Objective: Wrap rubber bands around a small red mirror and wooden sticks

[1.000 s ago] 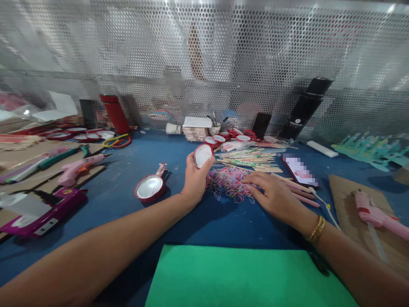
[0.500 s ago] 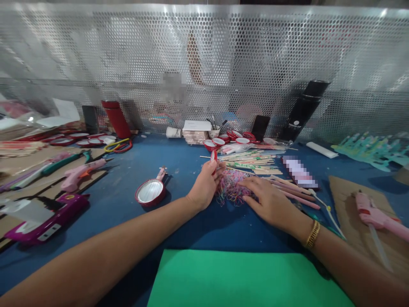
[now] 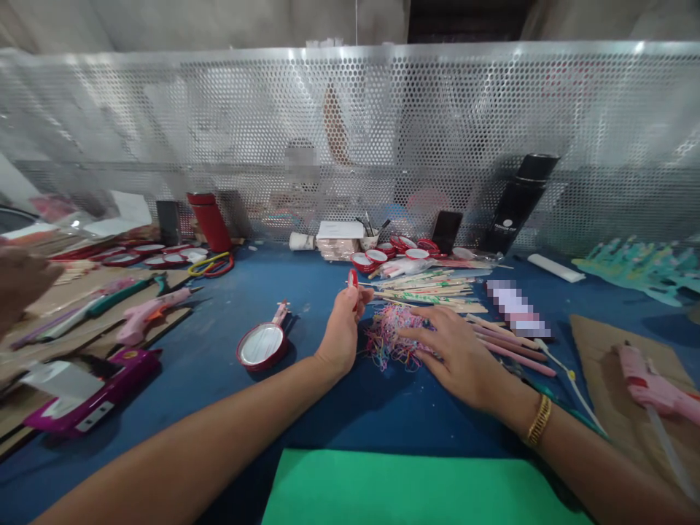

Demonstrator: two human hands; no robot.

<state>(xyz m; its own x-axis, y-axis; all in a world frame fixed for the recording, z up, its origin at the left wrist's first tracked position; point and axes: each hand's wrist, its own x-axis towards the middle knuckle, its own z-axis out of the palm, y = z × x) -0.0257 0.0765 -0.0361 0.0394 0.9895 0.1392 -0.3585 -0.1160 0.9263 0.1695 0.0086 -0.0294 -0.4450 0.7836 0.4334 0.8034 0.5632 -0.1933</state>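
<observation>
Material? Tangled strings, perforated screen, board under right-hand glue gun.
Tangled strings: thread, thin plastic or elastic, too small to tell; fine, curling, multicoloured.
Perforated screen: likely bare metal, shiny, by its silvery glints.
Board: probably cardboard, matte, dull brown without glints.

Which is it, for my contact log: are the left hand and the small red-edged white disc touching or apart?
Touching. In the head view, the left hand grips the red-edged white disc, its top edge protruding upward.
</observation>
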